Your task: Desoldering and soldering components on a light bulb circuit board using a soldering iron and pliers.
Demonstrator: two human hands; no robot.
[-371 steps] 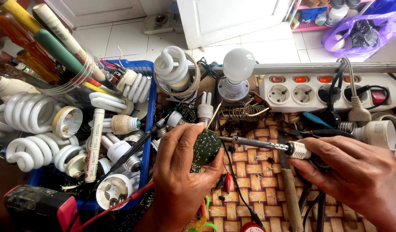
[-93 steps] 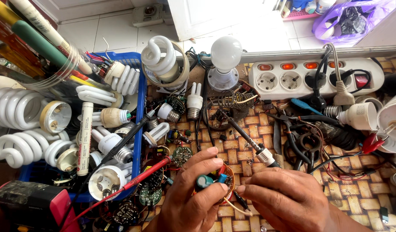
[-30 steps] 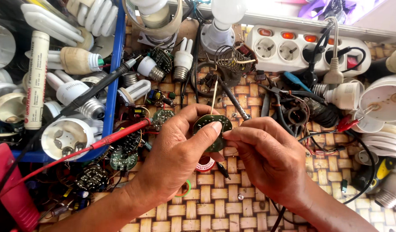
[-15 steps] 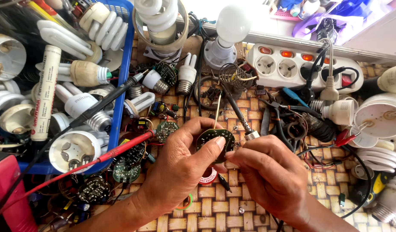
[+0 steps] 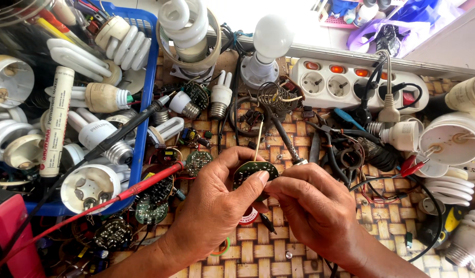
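Note:
My left hand (image 5: 217, 206) pinches a small round green circuit board (image 5: 252, 171) between thumb and fingers, tilted up toward me. My right hand (image 5: 312, 206) meets it from the right, fingertips pressed at the board's lower right edge; what they pinch there is too small to tell. A thin bare wire (image 5: 258, 135) rises from the board's top. A soldering iron (image 5: 285, 140) lies on the woven mat just behind my right hand, its tip pointing away from me.
A blue basket (image 5: 139, 131) of spiral lamps and bases fills the left. A red probe (image 5: 145, 185) and a black probe (image 5: 126, 128) cross its edge. A white power strip (image 5: 325, 82), a bulb (image 5: 268, 44) and more lamps (image 5: 448, 144) crowd the back and right. Loose boards (image 5: 150, 206) lie near my left wrist.
Over the last second the view shifted slightly. Both hands stay together on the round board, my right fingers closing in on its edge.

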